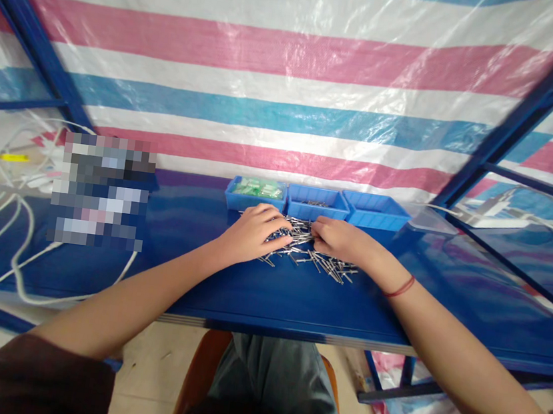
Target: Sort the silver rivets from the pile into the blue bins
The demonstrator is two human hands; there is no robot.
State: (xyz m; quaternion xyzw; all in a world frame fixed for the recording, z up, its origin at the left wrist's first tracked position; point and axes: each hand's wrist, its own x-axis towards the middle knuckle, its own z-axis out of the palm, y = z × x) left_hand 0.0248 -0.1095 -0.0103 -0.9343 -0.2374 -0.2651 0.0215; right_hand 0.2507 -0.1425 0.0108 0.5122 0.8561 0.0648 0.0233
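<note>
pop rivets [332,268], apparently being picked: our left hand [252,232], fingers apart; right hand [339,237] curled, grip unclear; pinching seems needed next.

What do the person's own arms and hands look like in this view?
Both the left hand and right hand are ungloved. The dark sleeves are short, leaving the forearms bare. A thin reddish band circles the right wrist; the left shows none.

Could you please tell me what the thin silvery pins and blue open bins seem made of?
The thin silvery pins look like shiny metal, given their bright glints. The three blue rectangular open bins are probably satin moulded plastic, given even colour and visible inner ribs.
</note>
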